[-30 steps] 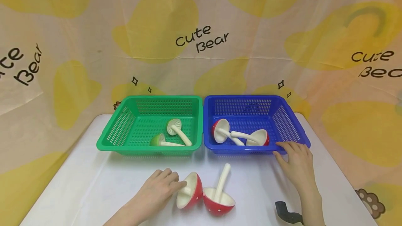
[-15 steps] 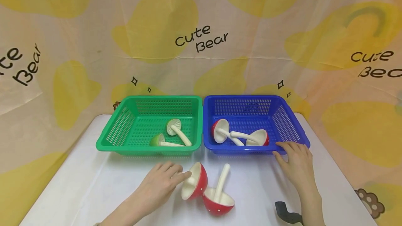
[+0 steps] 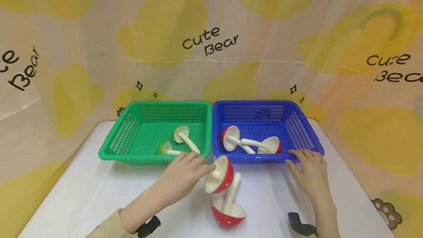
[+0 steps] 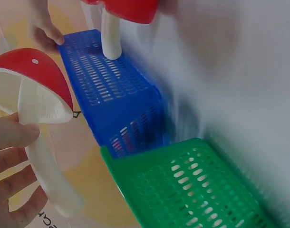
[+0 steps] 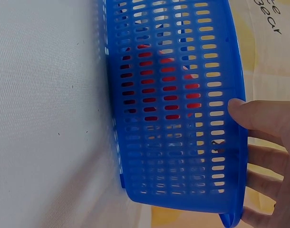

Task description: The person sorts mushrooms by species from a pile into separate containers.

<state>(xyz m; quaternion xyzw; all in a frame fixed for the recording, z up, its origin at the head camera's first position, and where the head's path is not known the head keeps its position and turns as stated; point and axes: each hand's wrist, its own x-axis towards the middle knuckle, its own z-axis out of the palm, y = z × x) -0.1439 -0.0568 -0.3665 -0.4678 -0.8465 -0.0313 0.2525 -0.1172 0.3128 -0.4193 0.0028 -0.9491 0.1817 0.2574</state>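
My left hand [image 3: 186, 173] pinches the white stem of a red-capped toy mushroom [image 3: 226, 177], its pale underside facing left. In the left wrist view, thumb and fingers hold that stem [image 4: 40, 147] just below the cap. The held mushroom is raised in front of the two baskets. Behind it a second red toy mushroom [image 3: 228, 216] rests cap-down on the white table, stem pointing up. At the front right corner of the blue basket [image 3: 251, 158], my right hand [image 3: 310, 173] grips the rim, thumb [image 5: 249, 111] on the outer side and fingers over the edge.
Left of the blue basket stands a green basket [image 3: 132, 156] with two green-capped toy mushrooms [image 3: 181, 135] in it. Two red-capped mushrooms [image 3: 230, 138] lie inside the blue one. A printed cloth [image 3: 158, 28] hangs behind the white table [image 3: 264, 194].
My left hand has lifted the red mushroom off the table and carried it forward and to the right, toward the baskets. My right hand has stayed on the blue basket's rim.
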